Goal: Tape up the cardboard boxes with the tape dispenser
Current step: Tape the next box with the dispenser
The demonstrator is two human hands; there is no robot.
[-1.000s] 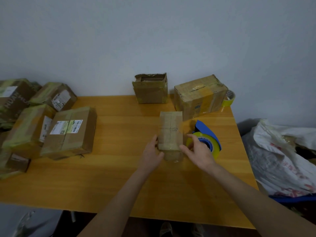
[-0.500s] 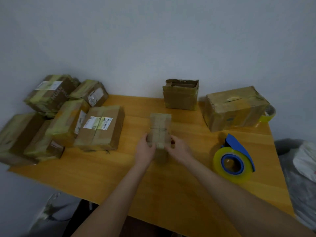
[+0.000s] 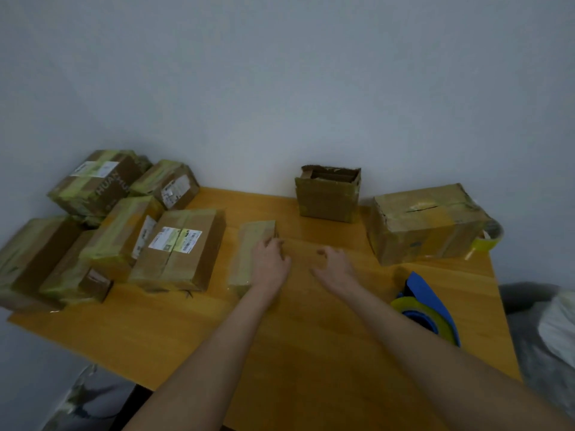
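A small taped cardboard box lies on the wooden table, just right of the pile of taped boxes. My left hand holds it at its right side, fingers curled over the top edge. My right hand hovers over the table to the right of the box, loosely curled and holding nothing. The blue tape dispenser with its yellow roll lies near the table's right edge, beside my right forearm. An open-topped box stands at the back by the wall. A larger worn box sits to its right.
Several taped boxes are piled on the table's left side, some stacked against the wall. A spare yellow tape roll lies behind the larger box. A white bag sits off the table's right edge.
The small box has moved left, up to the pile. My right hand has let go of it and drawn away to the right. The camera has turned further left.
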